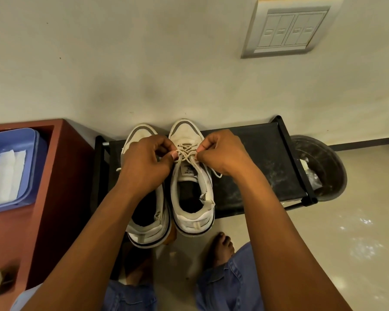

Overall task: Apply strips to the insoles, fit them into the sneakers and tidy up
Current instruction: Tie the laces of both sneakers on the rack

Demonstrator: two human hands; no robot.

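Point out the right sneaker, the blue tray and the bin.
right sneaker (194, 223): head view, heel collar.
blue tray (35, 144): head view, right rim.
bin (332, 167): head view, inner wall.

My arms are bare from the elbows down to both hands: my left hand (144, 163) and my right hand (222, 153) wear no rings, watch or gloves. I have on blue denim jeans (225, 283), with stitched seams showing at the knees. My feet (220, 245) are bare. A pale sleeve edge (25, 297) shows by my left arm.
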